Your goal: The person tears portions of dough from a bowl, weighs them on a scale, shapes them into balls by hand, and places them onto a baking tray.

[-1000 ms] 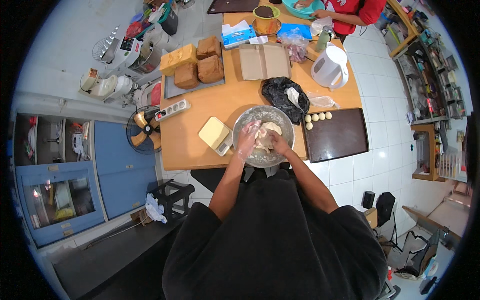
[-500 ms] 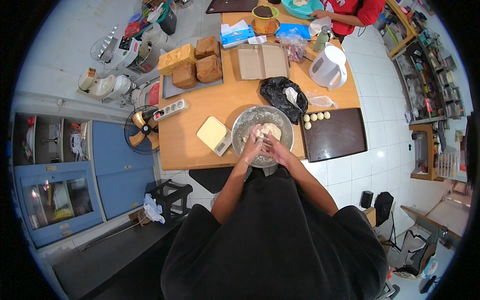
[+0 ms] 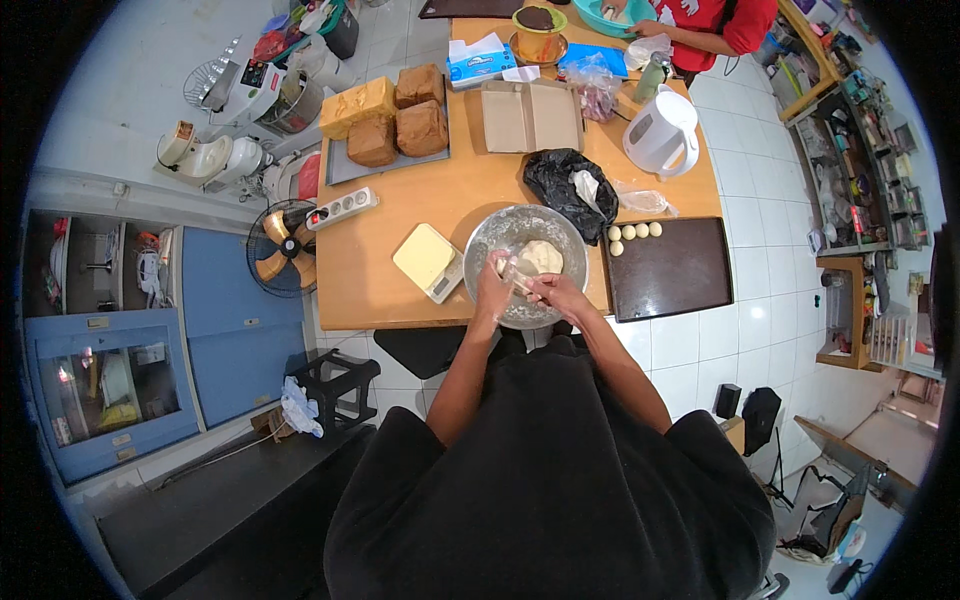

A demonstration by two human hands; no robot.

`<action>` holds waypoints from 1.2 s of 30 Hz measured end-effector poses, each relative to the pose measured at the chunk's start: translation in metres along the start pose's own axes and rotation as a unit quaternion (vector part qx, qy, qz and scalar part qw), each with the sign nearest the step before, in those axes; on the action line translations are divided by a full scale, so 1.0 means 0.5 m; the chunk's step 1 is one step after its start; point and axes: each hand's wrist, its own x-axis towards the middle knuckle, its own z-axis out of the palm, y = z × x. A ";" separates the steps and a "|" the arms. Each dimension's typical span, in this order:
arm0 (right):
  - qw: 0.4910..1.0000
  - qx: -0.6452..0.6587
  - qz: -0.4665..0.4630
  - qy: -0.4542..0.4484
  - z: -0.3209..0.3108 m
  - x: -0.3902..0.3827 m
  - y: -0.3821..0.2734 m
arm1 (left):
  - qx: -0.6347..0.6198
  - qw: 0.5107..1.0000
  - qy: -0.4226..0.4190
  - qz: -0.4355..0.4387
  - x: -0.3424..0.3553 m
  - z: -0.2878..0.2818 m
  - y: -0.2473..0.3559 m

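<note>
My left hand (image 3: 492, 283), which looks covered in thin clear plastic, and my right hand (image 3: 550, 294) are curled close together inside the front of a floury metal bowl (image 3: 526, 224). Both hold a pale, shiny bit I cannot make out, dough or plastic. Just beyond them lies a lump of pale dough (image 3: 543, 256). A pale yellow scale (image 3: 424, 256) stands to the bowl's left. A dark tray (image 3: 670, 280) with several small dough balls (image 3: 641, 230) sits to the right. A black plastic bag (image 3: 555, 185) lies behind the bowl.
Wooden table (image 3: 380, 285), brown loaves on a tray (image 3: 420, 128), power strip (image 3: 343, 207), white kettle (image 3: 660, 135), open cardboard box (image 3: 505, 118), standing fan (image 3: 280, 250), black stool (image 3: 340, 390). A person in red (image 3: 700, 35) works at a turquoise bowl (image 3: 610, 18).
My right hand first drew back toward the bowl's front, beside the left. My hands have since parted slightly around the pale bit, and more of the dough lump shows.
</note>
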 end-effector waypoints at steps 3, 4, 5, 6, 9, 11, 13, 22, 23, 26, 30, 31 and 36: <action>0.997 -0.074 -0.020 -0.006 0.002 -0.017 -0.033 | 0.011 0.999 0.038 -0.022 0.003 0.001 0.006; 0.996 -0.082 -0.021 -0.013 0.000 -0.020 -0.037 | 0.025 0.998 0.051 -0.029 0.003 0.003 0.005; 0.996 -0.084 -0.021 -0.013 0.000 -0.021 -0.041 | 0.024 0.998 0.052 -0.029 0.006 -0.004 0.001; 0.997 -0.068 -0.029 0.009 0.001 -0.021 -0.045 | -0.044 0.995 -0.015 -0.089 0.011 -0.016 -0.005; 0.995 -0.077 -0.044 0.042 -0.019 -0.017 -0.040 | -0.101 0.977 -0.163 -0.092 0.017 -0.029 0.055; 0.992 -0.106 -0.048 0.042 -0.017 -0.014 -0.038 | -0.086 0.968 -0.231 -0.038 0.004 -0.035 0.067; 0.996 -0.061 -0.045 0.038 -0.011 -0.012 -0.035 | -0.055 0.975 -0.215 -0.014 -0.019 -0.026 0.037; 0.954 -0.265 -0.131 0.055 -0.046 0.016 -0.008 | -0.031 0.956 -0.283 -0.066 -0.022 -0.052 0.057; 0.953 -0.266 -0.131 0.053 -0.041 0.013 -0.011 | -0.031 0.957 -0.282 -0.066 -0.021 -0.052 0.058; 0.967 -0.232 -0.093 0.039 -0.035 0.011 -0.014 | -0.009 0.964 -0.248 -0.092 -0.010 -0.051 0.041; 0.956 -0.246 -0.145 0.062 -0.023 0.020 -0.030 | 0.058 0.989 -0.120 -0.070 0.003 -0.025 -0.072; 0.956 -0.248 -0.143 0.064 -0.021 0.017 -0.038 | 0.052 0.991 -0.093 -0.076 0.009 -0.024 -0.070; 0.953 -0.244 -0.155 0.092 -0.058 0.023 -0.019 | -0.198 0.955 -0.024 -0.217 0.027 -0.058 0.022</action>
